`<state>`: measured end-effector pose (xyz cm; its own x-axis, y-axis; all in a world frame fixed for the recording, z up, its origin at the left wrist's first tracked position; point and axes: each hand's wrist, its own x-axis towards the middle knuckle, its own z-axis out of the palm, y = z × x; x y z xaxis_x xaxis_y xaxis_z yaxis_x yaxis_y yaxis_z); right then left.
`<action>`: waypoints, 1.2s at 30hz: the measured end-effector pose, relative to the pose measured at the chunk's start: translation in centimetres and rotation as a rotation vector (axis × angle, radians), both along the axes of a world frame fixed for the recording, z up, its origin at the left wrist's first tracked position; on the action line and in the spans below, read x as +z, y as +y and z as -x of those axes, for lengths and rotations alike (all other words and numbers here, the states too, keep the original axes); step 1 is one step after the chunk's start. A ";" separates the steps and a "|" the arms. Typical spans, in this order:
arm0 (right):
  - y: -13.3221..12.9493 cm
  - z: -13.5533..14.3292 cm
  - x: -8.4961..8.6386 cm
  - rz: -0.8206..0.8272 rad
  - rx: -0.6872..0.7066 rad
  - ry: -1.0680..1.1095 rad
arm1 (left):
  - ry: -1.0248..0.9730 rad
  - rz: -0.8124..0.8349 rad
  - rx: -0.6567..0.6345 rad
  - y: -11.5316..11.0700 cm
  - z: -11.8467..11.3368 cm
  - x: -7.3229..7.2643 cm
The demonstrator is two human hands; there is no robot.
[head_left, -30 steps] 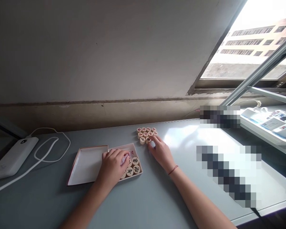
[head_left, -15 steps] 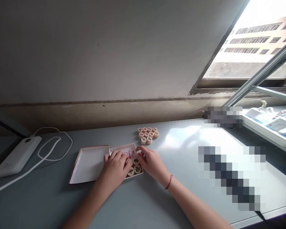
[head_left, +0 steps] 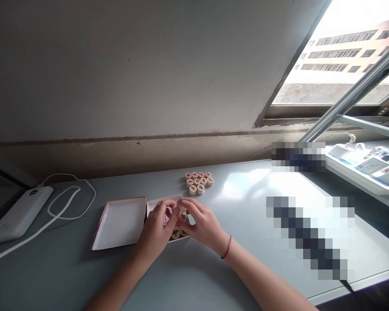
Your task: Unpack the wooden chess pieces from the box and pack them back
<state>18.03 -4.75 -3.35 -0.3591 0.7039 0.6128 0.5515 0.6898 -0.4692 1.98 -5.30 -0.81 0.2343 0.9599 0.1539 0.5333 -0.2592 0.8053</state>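
Observation:
Both my hands are together above the white box tray (head_left: 181,197), which holds Chinese chess pieces (head_left: 175,233) with black characters. My left hand (head_left: 160,222) pinches a pale round chess piece (head_left: 176,207) between thumb and fingers. Close against it, my right hand (head_left: 202,220) has thumb and fingers curled round another chess piece (head_left: 183,215), which looks tilted. My fingers hide much of the tray. Behind the tray, several chess pieces (head_left: 197,182) sit grouped in rows on the desk, most with red characters and two in front with black ones.
The open box lid (head_left: 121,222) lies left of the tray. A white power bank (head_left: 21,216) with a looping white cable (head_left: 63,211) is at the far left. At right are a blurred-out dark strip (head_left: 306,235) and a white shelf tray (head_left: 363,172) with papers.
My left hand has come up off the tray with a chess piece in its fingertips. My right hand has moved left to meet it and closed on a piece. The view has shifted slightly.

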 end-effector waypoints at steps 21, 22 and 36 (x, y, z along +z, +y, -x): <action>1.9 -3.3 0.4 0.113 -0.437 0.031 | -0.153 -0.093 0.202 0.6 0.5 -1.3; 1.3 -2.5 0.9 0.123 -0.353 0.066 | -0.096 -0.144 0.179 0.5 0.4 -1.2; 2.3 -4.9 0.6 0.277 -0.632 -0.181 | 0.682 -0.233 0.242 1.3 2.7 0.1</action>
<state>22.96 -2.43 -2.79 0.0901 0.9321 0.3508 0.8924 0.0808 -0.4440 -0.73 -3.99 -0.66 0.1377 0.9569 0.2556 0.9568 -0.1952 0.2155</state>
